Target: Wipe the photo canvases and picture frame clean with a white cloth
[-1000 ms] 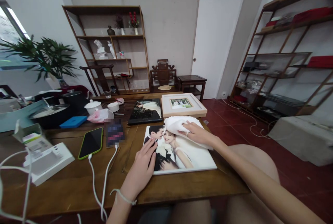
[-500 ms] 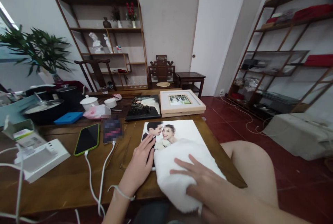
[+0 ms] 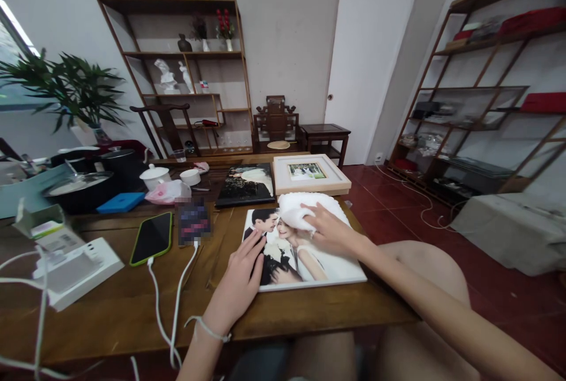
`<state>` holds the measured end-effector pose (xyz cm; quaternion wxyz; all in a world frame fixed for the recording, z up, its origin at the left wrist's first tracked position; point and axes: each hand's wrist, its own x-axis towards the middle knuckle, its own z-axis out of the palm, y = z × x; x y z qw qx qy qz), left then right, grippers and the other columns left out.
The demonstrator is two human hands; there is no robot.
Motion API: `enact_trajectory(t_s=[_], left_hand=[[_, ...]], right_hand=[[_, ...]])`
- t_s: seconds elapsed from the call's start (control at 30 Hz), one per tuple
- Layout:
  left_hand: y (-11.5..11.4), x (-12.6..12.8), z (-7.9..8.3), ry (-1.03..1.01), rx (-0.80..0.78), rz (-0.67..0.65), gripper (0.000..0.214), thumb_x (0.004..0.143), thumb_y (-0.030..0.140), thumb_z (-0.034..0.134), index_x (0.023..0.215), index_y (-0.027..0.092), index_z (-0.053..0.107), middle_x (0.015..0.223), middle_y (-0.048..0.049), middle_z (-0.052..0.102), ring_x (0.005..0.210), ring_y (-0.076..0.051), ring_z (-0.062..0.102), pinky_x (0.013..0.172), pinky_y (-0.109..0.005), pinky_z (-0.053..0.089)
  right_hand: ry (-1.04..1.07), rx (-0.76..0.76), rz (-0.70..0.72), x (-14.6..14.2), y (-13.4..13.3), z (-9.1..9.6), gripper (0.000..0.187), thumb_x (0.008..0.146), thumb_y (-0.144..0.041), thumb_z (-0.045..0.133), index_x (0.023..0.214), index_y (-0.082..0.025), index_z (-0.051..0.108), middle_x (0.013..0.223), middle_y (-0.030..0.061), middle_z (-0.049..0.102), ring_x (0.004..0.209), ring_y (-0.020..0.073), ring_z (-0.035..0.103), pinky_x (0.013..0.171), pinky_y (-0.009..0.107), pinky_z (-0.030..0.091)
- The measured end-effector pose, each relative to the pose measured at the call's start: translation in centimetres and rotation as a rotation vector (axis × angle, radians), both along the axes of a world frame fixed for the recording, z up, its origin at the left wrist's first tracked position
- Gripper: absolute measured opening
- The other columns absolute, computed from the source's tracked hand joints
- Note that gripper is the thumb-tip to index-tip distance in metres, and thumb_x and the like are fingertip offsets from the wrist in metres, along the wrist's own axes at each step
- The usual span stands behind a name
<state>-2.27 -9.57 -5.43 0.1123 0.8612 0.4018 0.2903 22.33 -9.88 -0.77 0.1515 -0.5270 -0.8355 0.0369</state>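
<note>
A white-edged photo panel (image 3: 329, 260) showing a couple lies flat near the front of the wooden table. My left hand (image 3: 244, 263) rests open on its left side, fingers stretched over the picture. At the panel's far right part, my right hand (image 3: 325, 225) grips a fluffy white cloth (image 3: 305, 207) that lies against the surface. The cloth covers the panel's upper edge and part of the picture. Some of my right fingers are buried in its folds.
Behind the panel lie a dark photo panel (image 3: 246, 184) and a pale wooden picture frame (image 3: 312, 173). To the left are a green-cased phone (image 3: 151, 239), a pixelated device (image 3: 193, 222), white cables (image 3: 175, 298), an open white box (image 3: 84, 272) and a blue box (image 3: 120, 202).
My right hand has moved the cloth from the panel's near right part up to its far edge, uncovering the lower picture. My left hand stays in place.
</note>
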Motion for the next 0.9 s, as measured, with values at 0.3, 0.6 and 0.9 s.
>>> enact_trajectory(t_s=[0.3, 0.6, 0.9], left_hand=[[0.1, 0.2, -0.2, -0.032, -0.014, -0.004, 0.039, 0.091, 0.024, 0.035, 0.125, 0.017, 0.051, 0.139, -0.0101, 0.044, 0.131, -0.021, 0.036, 0.108, -0.045, 0.031], [0.2, -0.1, 0.0, 0.009, -0.012, -0.022, 0.038, 0.091, 0.025, 0.036, 0.125, 0.018, 0.051, 0.139, -0.0095, 0.044, 0.132, -0.021, 0.034, 0.108, -0.044, 0.03], [0.3, 0.0, -0.4, -0.011, 0.0, -0.015, 0.039, 0.091, 0.026, 0.035, 0.127, 0.019, 0.049, 0.141, -0.0092, 0.041, 0.133, -0.02, 0.032, 0.109, -0.043, 0.029]], right_hand=[[0.009, -0.075, 0.163, -4.2, -10.9, -1.6, 0.036, 0.059, -0.008, 0.049, 0.09, -0.018, 0.063, 0.144, 0.0072, 0.035, 0.137, 0.0316, 0.01, 0.107, 0.06, 0.0], [0.065, -0.043, 0.079, -2.4, -3.6, -0.3, 0.032, 0.075, -0.012, 0.047, 0.104, -0.014, 0.061, 0.126, 0.0167, 0.054, 0.132, 0.0267, 0.029, 0.107, 0.052, 0.018], [0.053, -0.03, 0.105, -2.9, -0.9, -0.1, 0.034, 0.073, -0.009, 0.045, 0.101, -0.018, 0.063, 0.126, 0.011, 0.054, 0.134, 0.0299, 0.023, 0.105, 0.059, 0.012]])
